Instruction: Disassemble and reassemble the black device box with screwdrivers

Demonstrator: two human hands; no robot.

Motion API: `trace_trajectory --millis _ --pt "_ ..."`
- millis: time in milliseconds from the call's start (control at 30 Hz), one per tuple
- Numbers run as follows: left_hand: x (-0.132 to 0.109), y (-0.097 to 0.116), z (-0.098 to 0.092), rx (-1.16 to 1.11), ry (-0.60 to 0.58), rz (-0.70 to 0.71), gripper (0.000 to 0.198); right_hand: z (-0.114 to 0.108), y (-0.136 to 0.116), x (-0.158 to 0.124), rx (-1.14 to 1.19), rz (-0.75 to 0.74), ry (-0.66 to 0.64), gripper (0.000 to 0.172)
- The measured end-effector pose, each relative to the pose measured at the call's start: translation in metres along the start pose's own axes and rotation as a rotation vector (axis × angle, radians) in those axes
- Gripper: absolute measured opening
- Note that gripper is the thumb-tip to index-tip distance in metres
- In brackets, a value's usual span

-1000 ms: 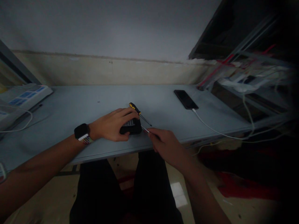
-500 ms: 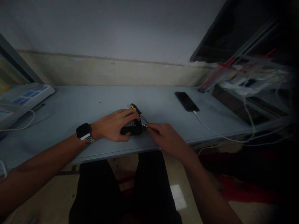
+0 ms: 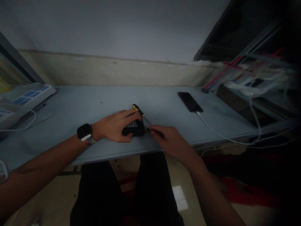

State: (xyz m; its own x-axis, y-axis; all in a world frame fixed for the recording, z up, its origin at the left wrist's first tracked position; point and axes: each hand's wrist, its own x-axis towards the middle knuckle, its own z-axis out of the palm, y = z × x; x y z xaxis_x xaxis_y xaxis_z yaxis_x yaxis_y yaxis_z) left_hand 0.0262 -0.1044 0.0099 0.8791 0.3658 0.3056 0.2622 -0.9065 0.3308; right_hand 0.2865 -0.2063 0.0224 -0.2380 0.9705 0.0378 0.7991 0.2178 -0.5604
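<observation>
The bench (image 3: 164, 103) spans the view and carries all items listed below. At its left end sits a white power strip (image 3: 31, 95) with blue sockets. My left grip (image 3: 116, 125) is clamped on the black case, fingers over the far edge, thumb at the near edge. My right grip (image 3: 172, 141) is closed on the slim tool. The phone (image 3: 190, 102) lies to the right, a white cable plugged into its near end. The black case (image 3: 138, 131) rests on the bench under my left palm. A yellow-and-black screwdriver (image 3: 137, 109) lies just beyond it. The slim tool (image 3: 160, 134) points its thin metal shaft toward the case's right side; I cannot tell whether they touch.
</observation>
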Motion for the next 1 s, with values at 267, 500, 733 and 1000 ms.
trace_trajectory --millis 267,500,733,1000 --pt "0.002 0.004 0.001 0.036 -0.009 -0.040 0.059 -0.003 0.022 -0.006 -0.030 0.150 0.205 0.023" --pt "0.005 0.013 -0.007 0.077 -0.045 -0.115 0.068 0.011 0.050 0.012 -0.152 0.053 0.386 0.031" --pt "0.008 0.019 -0.014 -0.027 -0.013 -0.236 0.088 0.024 0.040 0.015 -0.205 -0.145 0.508 0.023" --pt "0.004 0.010 -0.037 -0.173 -0.022 -0.222 0.071 0.051 0.006 -0.010 -0.110 -0.478 0.610 0.021"
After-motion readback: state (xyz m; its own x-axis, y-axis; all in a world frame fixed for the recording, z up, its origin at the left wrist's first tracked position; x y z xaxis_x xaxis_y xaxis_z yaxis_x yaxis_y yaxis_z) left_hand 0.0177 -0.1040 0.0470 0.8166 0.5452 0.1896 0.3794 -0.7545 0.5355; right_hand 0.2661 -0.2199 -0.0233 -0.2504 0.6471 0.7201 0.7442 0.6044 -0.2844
